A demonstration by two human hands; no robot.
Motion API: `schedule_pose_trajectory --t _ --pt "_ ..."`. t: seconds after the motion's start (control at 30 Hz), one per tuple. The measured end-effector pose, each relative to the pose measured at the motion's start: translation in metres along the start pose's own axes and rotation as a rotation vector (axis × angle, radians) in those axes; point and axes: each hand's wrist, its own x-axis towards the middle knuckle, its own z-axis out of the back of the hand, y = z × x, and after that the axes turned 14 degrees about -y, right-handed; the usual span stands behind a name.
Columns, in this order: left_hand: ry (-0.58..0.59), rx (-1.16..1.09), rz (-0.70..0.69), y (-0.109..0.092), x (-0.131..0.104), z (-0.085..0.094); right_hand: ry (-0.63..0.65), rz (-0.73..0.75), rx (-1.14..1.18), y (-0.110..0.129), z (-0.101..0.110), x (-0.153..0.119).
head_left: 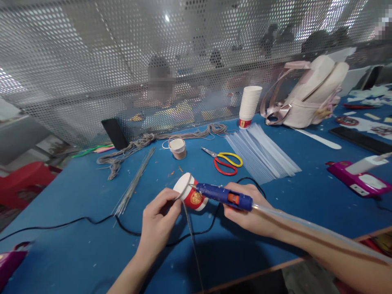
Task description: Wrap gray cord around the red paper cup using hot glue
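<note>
My left hand (162, 214) pinches a grey cord (190, 224) against the rim of a red and white paper cup (199, 201). The cup is tilted, and part of the cord lies along its upper edge while the loose length hangs toward the table's front. In my right hand (249, 204) is a blue hot glue gun (222, 195), its metal nozzle close to the cord at the cup's rim. A long clear glue stick (281, 215) sticks out of the gun's back. Whether the nozzle touches the cup is too small to tell.
Scissors (225, 160), a small covered cup (178, 148) and clear strips (263, 153) lie beyond the hands. Behind are grey cord bundles (147, 141), stacked cups (250, 107) and a backpack (315, 94). A black cable (127, 230) crosses the blue table; a purple power strip (357, 179) sits right.
</note>
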Motion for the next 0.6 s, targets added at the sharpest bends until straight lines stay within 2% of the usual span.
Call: schedule_pose_trajectory --t 0.6 --pt "0.026 -0.019 -0.048 0.0047 0.0005 0.0 0.054 -0.013 0.02 0.0045 0.0023 -0.0008"
